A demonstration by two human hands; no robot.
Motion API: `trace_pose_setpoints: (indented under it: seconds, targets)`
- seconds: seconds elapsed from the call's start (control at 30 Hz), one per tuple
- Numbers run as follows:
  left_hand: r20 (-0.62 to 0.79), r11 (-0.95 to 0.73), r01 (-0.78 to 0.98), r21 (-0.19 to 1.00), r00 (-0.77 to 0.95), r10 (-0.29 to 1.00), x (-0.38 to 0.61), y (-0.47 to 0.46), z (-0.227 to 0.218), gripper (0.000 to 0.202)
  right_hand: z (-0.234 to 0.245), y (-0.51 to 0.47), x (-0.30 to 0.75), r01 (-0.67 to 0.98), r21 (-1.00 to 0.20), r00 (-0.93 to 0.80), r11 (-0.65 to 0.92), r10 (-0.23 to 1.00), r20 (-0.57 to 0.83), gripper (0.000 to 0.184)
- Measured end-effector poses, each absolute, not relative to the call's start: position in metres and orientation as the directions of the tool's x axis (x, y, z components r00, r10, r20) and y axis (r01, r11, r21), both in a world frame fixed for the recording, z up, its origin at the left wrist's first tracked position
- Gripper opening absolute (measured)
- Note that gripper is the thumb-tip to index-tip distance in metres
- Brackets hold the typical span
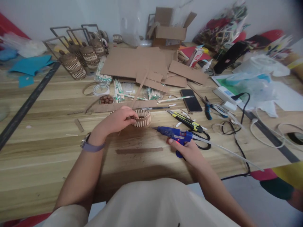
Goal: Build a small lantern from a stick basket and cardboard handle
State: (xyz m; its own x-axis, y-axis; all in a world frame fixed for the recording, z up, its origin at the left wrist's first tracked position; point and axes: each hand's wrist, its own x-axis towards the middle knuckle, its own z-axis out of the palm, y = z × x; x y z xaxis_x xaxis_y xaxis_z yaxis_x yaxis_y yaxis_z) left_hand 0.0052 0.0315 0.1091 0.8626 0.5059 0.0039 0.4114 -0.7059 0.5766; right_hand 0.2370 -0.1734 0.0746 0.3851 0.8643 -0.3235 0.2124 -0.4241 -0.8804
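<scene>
My left hand (119, 120) is closed in a pinch on the rim of a small round lantern piece (142, 119) made of cardboard and short wooden sticks, which rests on the wooden table (47, 151). My right hand (187, 150) grips the handle of a blue hot glue gun (174, 134) with a red light lit; its nozzle points left toward the stick ring, a short gap away. A thin brown cardboard strip (139, 150) lies on the table between my arms.
Yellow-black cutters (187, 121), black scissors (201, 137), a phone (191, 100), blue pliers (207, 108) and cables lie to the right. Cardboard sheets (134, 61), an open box (169, 30), packets of sticks and brown beads (106, 99) sit behind. Finished lanterns (81, 60) stand far left.
</scene>
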Motion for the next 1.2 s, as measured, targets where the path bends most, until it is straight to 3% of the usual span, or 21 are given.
trace_pose_setpoints:
  seconds: [0.2, 0.43, 0.83, 1.03, 1.2]
  targets:
    - [0.029, -0.673, 0.384, 0.633, 0.856, 0.516, -0.003, 0.038, 0.116, 0.03, 0.075, -0.175, 0.239, 0.207, -0.906, 0.372, -0.369, 0.886, -0.276, 0.043]
    - [-0.037, -0.59, 0.368, 0.718, 0.868, 0.495, -0.005, 0.037, 0.119, 0.032, 0.077, -0.178, 0.24, 0.204, -0.918, 0.329, -0.339, 0.907, -0.262, 0.042]
    - [-0.017, -0.473, 0.378, 0.796, 0.795, 0.606, 0.007, 0.024, 0.122, 0.036, 0.078, -0.18, 0.24, 0.26, -0.913, 0.322, -0.316, 0.919, -0.226, 0.041]
    - [-0.164, -0.303, 0.534, 0.789, 0.658, 0.735, 0.024, 0.009, 0.116, 0.043, 0.08, -0.179, 0.24, 0.243, -0.902, 0.307, -0.357, 0.911, -0.277, 0.044]
    - [-0.262, -0.2, 0.582, 0.788, 0.612, 0.747, 0.029, 0.003, 0.116, 0.045, 0.069, -0.18, 0.239, 0.16, -0.916, 0.328, -0.368, 0.895, -0.303, 0.046]
